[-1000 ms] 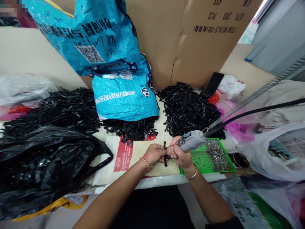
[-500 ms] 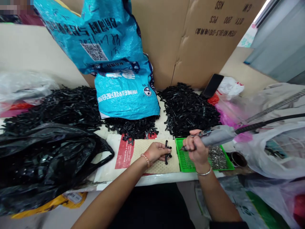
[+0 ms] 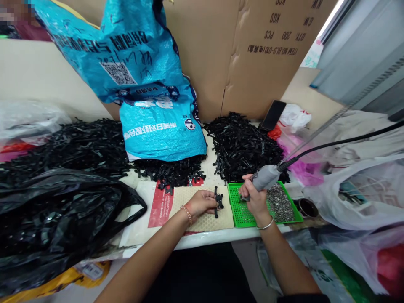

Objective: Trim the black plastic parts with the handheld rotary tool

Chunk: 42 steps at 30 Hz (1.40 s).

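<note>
My left hand [image 3: 203, 205] pinches a small black plastic part [image 3: 220, 201] over a beige textured mat [image 3: 186, 194]. The part has a narrow upright bar with short arms on its right side. My right hand [image 3: 255, 198] is wrapped round a grey electric screwdriver [image 3: 265, 176], whose tip points down and left over the green basket [image 3: 234, 210]. A cable and a coiled cord run from its back end to the upper right. Small metal screws [image 3: 280, 204] fill the right side of the basket; its left side shows bare mesh.
Piles of black plastic parts lie at the left [image 3: 85, 143] and right [image 3: 246, 147]. Between them stands a blue sack [image 3: 160, 130]. A black plastic bag [image 3: 63, 223] is at the left, a phone [image 3: 274, 115] leans at the back, and a dark cup [image 3: 307, 208] sits beside the basket.
The screwdriver has tilted more upright and its tip stays over the basket. The black part has turned a little in my left hand. The whole view has shifted slightly.
</note>
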Available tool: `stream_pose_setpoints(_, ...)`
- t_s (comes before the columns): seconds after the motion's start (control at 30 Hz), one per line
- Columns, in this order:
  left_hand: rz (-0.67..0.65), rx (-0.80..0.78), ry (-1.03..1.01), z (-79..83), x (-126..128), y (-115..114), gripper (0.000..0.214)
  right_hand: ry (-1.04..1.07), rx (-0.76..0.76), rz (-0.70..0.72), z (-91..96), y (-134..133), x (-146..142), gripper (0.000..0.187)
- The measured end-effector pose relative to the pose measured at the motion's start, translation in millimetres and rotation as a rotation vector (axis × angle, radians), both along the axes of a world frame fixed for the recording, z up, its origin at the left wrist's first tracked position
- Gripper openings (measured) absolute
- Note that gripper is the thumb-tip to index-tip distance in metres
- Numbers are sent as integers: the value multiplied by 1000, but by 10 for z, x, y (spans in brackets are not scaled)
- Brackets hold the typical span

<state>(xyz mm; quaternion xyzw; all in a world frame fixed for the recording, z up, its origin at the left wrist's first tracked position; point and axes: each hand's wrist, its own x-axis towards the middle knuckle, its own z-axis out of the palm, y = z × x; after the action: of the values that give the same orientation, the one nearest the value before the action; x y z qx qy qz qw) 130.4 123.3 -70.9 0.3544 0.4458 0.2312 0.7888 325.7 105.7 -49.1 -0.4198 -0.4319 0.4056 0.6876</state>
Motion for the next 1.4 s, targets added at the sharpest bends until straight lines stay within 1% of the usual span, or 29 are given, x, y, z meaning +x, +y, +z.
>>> stream_pose_setpoints(0.17, -10, 11, 7, 0, -3, 7, 29, -1, 11, -15, -59, 7, 18, 29)
stream_pose_setpoints(0.4, -8, 8, -10, 27, -6, 0, 30, 2, 23, -15, -53, -2, 29, 28)
stream_pose_setpoints(0.6, 11, -1, -15, 28, 3, -5, 30, -33, 26, 6, -98, 5, 61, 25)
stream_pose_setpoints(0.93, 20, -4, -13, 13, 3, 0, 30, -37, -3, 6, -24, -15, 40, 27)
stream_pose_setpoints(1.1, 10, -3, -18, 17, 5, -1, 29, -29, 6, 12, -27, -18, 46, 22)
stream_pose_setpoints(1.3, 12, -4, -29, 16, 3, -8, 26, -48, -20, 20, -78, -16, 64, 26)
stream_pose_setpoints(1.4, -2, 13, -40, -5, 3, -3, 27, -49, -4, 24, -111, -28, 64, 24)
